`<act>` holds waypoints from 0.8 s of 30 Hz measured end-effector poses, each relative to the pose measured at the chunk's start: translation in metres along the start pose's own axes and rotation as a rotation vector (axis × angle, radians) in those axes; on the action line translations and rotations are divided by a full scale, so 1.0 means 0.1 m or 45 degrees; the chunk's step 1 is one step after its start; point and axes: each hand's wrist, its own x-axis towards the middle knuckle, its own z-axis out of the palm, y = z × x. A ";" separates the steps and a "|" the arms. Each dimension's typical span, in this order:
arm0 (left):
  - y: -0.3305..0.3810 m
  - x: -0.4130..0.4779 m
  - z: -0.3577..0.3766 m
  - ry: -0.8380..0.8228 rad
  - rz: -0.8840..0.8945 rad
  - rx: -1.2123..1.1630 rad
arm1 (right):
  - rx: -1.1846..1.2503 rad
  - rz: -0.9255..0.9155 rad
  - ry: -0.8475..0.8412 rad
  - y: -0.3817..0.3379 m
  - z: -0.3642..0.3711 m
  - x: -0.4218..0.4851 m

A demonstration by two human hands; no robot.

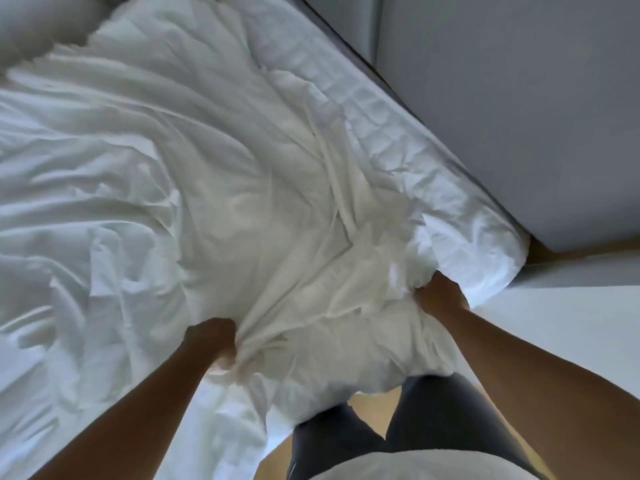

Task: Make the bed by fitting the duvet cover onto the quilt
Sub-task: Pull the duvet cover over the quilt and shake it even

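A white, crumpled duvet cover with the quilt bulking inside it lies across the bed. My left hand grips a bunch of the cover near the bed's foot edge. My right hand grips another bunch of the cover at the corner, to the right. The fabric between my hands is gathered into folds and hangs over the edge toward my legs. Cover and quilt look alike, so I cannot tell where one ends.
The mattress in a white fitted sheet shows along the right side, close to a grey wall. A pillow lies at the top left. Wooden floor shows around my legs in dark trousers.
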 end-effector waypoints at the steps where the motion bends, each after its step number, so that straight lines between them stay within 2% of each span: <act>1: 0.07 0.08 -0.22 0.163 0.082 -0.069 | -0.012 0.039 0.000 0.00 0.00 0.00; 4: 0.48 0.34 -0.93 0.747 0.303 -0.446 | -0.052 0.146 0.045 0.04 0.04 -0.02; 5: 0.65 0.45 -1.09 0.836 0.325 -0.471 | -0.056 0.163 0.060 0.06 0.07 -0.03; 9: 0.91 0.88 -1.09 0.678 0.278 -0.295 | -0.063 0.158 0.140 0.09 0.20 -0.10; 13: 0.80 1.14 -0.92 0.822 0.411 -0.520 | -0.072 0.159 0.233 0.11 0.31 -0.09; 17: 0.22 0.96 -0.55 0.933 0.516 -0.523 | 0.121 0.240 0.308 0.12 0.29 -0.04; 19: -0.42 0.81 -0.16 0.897 0.408 -0.466 | 0.275 0.272 0.345 0.09 0.28 -0.02; 20: -0.76 0.71 0.05 0.809 0.306 -0.393 | 0.338 0.279 0.356 0.07 0.26 -0.01; 22: -1.29 0.52 0.33 0.494 0.077 -0.204 | 0.416 0.270 0.344 0.04 0.25 0.01; 24: -1.45 0.45 0.33 0.271 -0.087 -0.043 | 0.408 0.258 0.283 0.02 0.23 0.04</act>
